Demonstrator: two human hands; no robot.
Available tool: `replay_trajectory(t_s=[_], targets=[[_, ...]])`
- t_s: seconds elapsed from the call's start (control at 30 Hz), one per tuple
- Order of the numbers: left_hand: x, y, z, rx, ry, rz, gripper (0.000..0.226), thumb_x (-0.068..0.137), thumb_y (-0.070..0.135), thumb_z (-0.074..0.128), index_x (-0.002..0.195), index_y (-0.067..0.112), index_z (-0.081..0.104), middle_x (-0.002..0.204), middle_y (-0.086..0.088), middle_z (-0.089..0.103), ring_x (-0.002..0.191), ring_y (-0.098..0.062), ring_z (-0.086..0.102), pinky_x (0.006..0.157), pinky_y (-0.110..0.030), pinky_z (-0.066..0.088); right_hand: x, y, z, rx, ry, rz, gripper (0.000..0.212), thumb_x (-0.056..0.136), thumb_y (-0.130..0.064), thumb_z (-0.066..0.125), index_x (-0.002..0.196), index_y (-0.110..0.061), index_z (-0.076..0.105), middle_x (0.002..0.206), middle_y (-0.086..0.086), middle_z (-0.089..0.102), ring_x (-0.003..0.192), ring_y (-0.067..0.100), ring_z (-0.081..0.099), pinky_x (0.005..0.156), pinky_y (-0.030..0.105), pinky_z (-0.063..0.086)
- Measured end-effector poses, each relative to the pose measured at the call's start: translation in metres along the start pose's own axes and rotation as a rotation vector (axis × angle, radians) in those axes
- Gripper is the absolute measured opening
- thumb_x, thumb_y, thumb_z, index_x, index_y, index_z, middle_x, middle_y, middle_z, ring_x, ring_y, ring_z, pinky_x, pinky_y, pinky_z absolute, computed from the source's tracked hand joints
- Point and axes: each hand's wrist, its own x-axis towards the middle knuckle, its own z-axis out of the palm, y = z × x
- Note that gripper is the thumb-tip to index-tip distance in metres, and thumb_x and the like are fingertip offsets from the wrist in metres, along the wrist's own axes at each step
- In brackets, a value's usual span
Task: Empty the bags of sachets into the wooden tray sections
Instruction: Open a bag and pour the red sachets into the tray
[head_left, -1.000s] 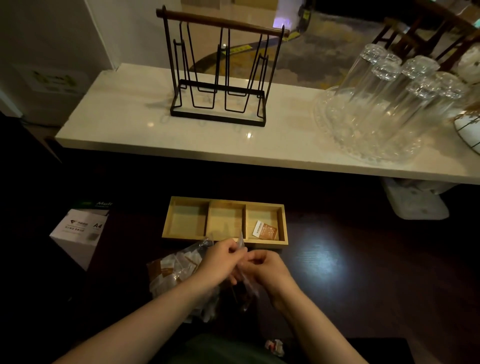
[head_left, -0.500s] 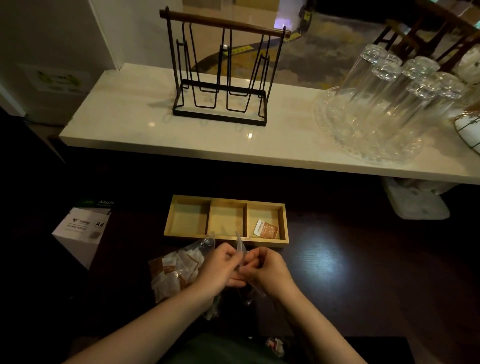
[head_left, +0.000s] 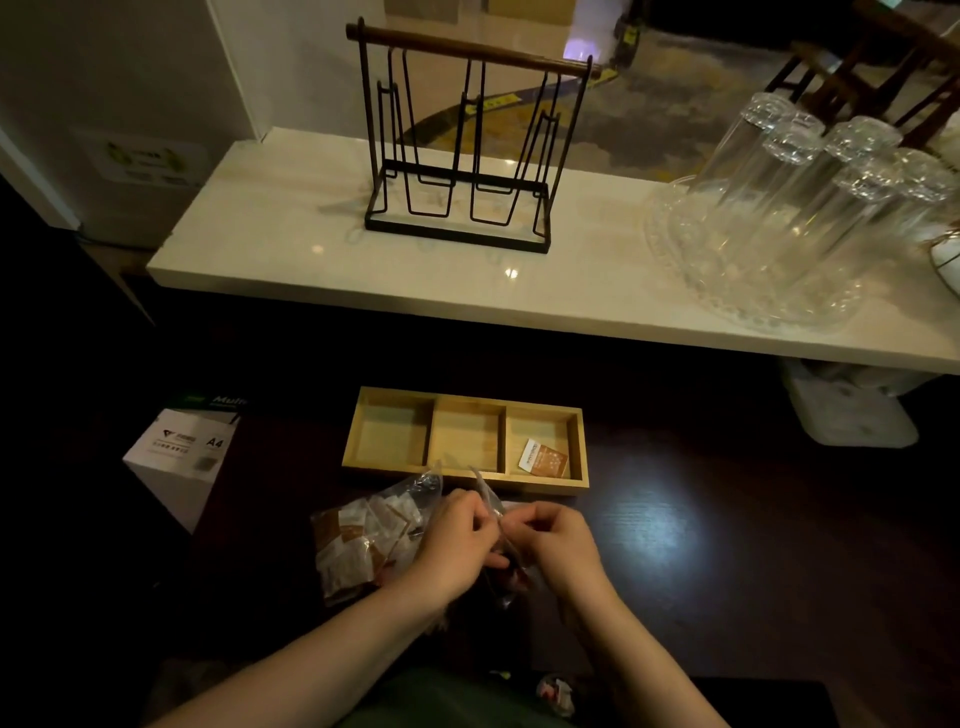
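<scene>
A wooden tray (head_left: 465, 480) with three sections lies on the dark table. Its right section holds one brown-and-white sachet (head_left: 543, 457); the left and middle sections are bare. Just in front of the tray, my left hand (head_left: 457, 543) and my right hand (head_left: 558, 545) both pinch the top of a small clear plastic bag (head_left: 493, 512) between them. Dark contents hang in its lower part, mostly hidden by my fingers. A second clear bag (head_left: 366, 538), full of several brown and white sachets, lies on the table left of my left hand.
A white A4 paper box (head_left: 179, 457) stands at the left. Behind the tray runs a white marble counter (head_left: 291, 244) with a black wire rack (head_left: 460, 145) and upturned glasses on a glass tray (head_left: 769, 228). A small wrapped item (head_left: 553, 691) lies near my lap.
My hands have stayed together on the small bag, shifting slightly as the fingers work at its top. The full bag at the left has not moved.
</scene>
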Motion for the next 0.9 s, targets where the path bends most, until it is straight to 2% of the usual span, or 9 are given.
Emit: replay_trajectory(t_s=[0.2, 0.27, 0.37, 0.47, 0.53, 0.6, 0.73, 0.83, 0.9], targets=[[-0.003, -0.001, -0.013, 0.277, 0.045, 0.098, 0.03, 0.086, 0.009, 0.055, 0.062, 0.017, 0.042, 0.096, 0.0, 0.049, 0.087, -0.017, 0.058, 0.078, -0.032, 0.055, 0.018, 0.0, -0.035, -0.413, 0.408, -0.25, 0.016, 0.087, -0.013, 0.064, 0.075, -0.022, 0.06, 0.078, -0.003, 0.064, 0.072, 0.013, 0.063, 0.064, 0.025, 0.054], [-0.002, 0.004, -0.022, 0.396, 0.067, 0.165, 0.032, 0.085, 0.013, 0.057, 0.057, 0.018, 0.042, 0.097, 0.004, 0.051, 0.092, -0.009, 0.053, 0.084, -0.023, 0.043, 0.015, -0.001, -0.047, -0.629, 0.421, -0.359, 0.009, 0.087, -0.015, 0.064, 0.081, -0.019, 0.061, 0.084, -0.003, 0.061, 0.072, 0.007, 0.057, 0.06, 0.013, 0.04], [-0.001, 0.013, -0.025, 0.457, 0.095, 0.232, 0.032, 0.085, 0.016, 0.058, 0.056, 0.019, 0.043, 0.097, 0.008, 0.053, 0.096, -0.004, 0.049, 0.085, -0.018, 0.032, 0.006, -0.007, -0.045, -0.827, 0.448, -0.524, 0.007, 0.087, -0.012, 0.063, 0.093, -0.014, 0.061, 0.093, -0.003, 0.054, 0.078, 0.015, 0.057, 0.057, 0.016, 0.035], [0.0, 0.016, -0.021, 0.462, 0.048, 0.26, 0.028, 0.084, 0.017, 0.058, 0.059, 0.018, 0.046, 0.096, 0.009, 0.051, 0.096, -0.005, 0.049, 0.083, -0.018, 0.033, -0.01, -0.025, -0.03, -0.756, 0.219, -0.718, 0.02, 0.089, -0.025, 0.06, 0.108, -0.021, 0.058, 0.101, -0.012, 0.051, 0.089, 0.002, 0.054, 0.071, 0.011, 0.044], [0.001, 0.016, -0.02, 0.441, 0.032, 0.261, 0.023, 0.084, 0.017, 0.058, 0.063, 0.015, 0.049, 0.095, 0.008, 0.05, 0.094, -0.007, 0.049, 0.079, -0.018, 0.036, -0.018, -0.031, -0.018, -0.779, -0.04, -0.737, 0.028, 0.092, -0.031, 0.054, 0.12, -0.028, 0.051, 0.109, -0.015, 0.052, 0.095, -0.002, 0.053, 0.079, 0.013, 0.046], [0.003, 0.015, -0.022, 0.409, 0.03, 0.251, 0.024, 0.084, 0.012, 0.057, 0.062, 0.015, 0.048, 0.092, 0.009, 0.05, 0.093, -0.009, 0.05, 0.076, -0.013, 0.034, -0.017, -0.03, -0.014, -0.849, -0.136, -0.727, 0.039, 0.09, -0.024, 0.056, 0.126, -0.031, 0.044, 0.117, -0.014, 0.049, 0.097, 0.002, 0.055, 0.078, 0.016, 0.048], [0.005, 0.014, -0.024, 0.335, 0.046, 0.236, 0.031, 0.083, 0.009, 0.058, 0.056, 0.02, 0.046, 0.087, 0.008, 0.05, 0.089, -0.011, 0.051, 0.074, -0.012, 0.033, -0.008, -0.026, -0.01, -0.897, -0.197, -0.688, 0.052, 0.084, -0.019, 0.061, 0.13, -0.027, 0.037, 0.126, -0.011, 0.044, 0.096, 0.009, 0.059, 0.074, 0.018, 0.05], [0.001, 0.016, -0.022, 0.345, 0.032, 0.28, 0.028, 0.084, 0.012, 0.059, 0.061, 0.022, 0.047, 0.087, 0.007, 0.049, 0.086, -0.009, 0.05, 0.072, -0.013, 0.034, -0.004, -0.024, -0.004, -0.881, -0.077, -0.698, 0.035, 0.087, -0.02, 0.059, 0.119, -0.023, 0.046, 0.115, -0.005, 0.058, 0.092, 0.013, 0.063, 0.073, 0.027, 0.054], [-0.001, 0.017, -0.023, 0.286, 0.026, 0.316, 0.02, 0.088, 0.018, 0.057, 0.068, 0.021, 0.054, 0.088, 0.006, 0.052, 0.085, -0.007, 0.053, 0.073, -0.013, 0.039, -0.001, -0.028, -0.006, -0.912, 0.015, -0.752, 0.017, 0.087, -0.015, 0.06, 0.103, -0.019, 0.056, 0.101, -0.004, 0.061, 0.084, 0.013, 0.061, 0.066, 0.023, 0.047]])
